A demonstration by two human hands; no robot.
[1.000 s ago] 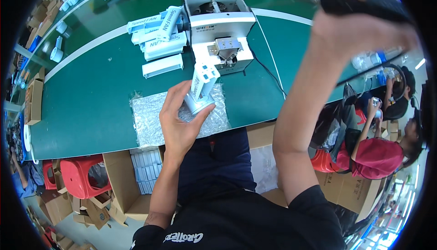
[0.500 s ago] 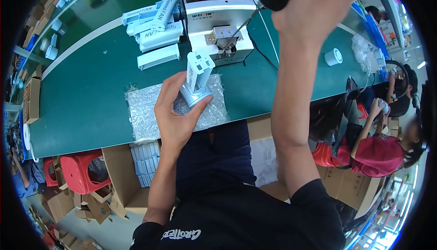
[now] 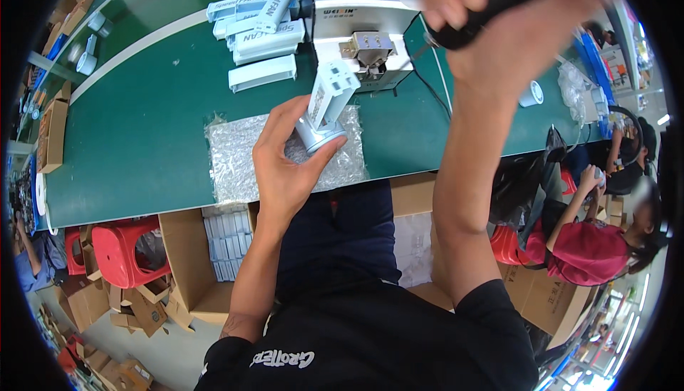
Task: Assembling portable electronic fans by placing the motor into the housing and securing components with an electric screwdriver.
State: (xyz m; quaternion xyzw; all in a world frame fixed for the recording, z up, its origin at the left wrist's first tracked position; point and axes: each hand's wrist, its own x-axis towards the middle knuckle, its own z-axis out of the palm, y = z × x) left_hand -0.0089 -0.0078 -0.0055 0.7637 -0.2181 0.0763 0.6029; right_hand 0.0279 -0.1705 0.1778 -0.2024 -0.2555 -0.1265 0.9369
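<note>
while the left hand (image 3: 285, 167) pinches the round base (image 3: 317, 135) of the pale blue part (image 3: 329, 99) between thumb and fingers, the right hand (image 3: 524, 42), blurred, is curled around a black tool (image 3: 499, 6), beyond and to the right of it. the part stands within the left hand's grip, over a clear plastic sheet (image 3: 235, 170); whether it touches the sheet cannot be told. for sound work, the left grip is probably best set low and firm on the base, leaving the holed end (image 3: 338, 74) unobstructed; the tool would likely serve best aligned with the part's axis rather than slanted. long axis: from the base outward, away from the left wrist, leaning slightly rightward. the holed end is uppermost, toward the machine (image 3: 342, 33) beyond that hand.
</note>
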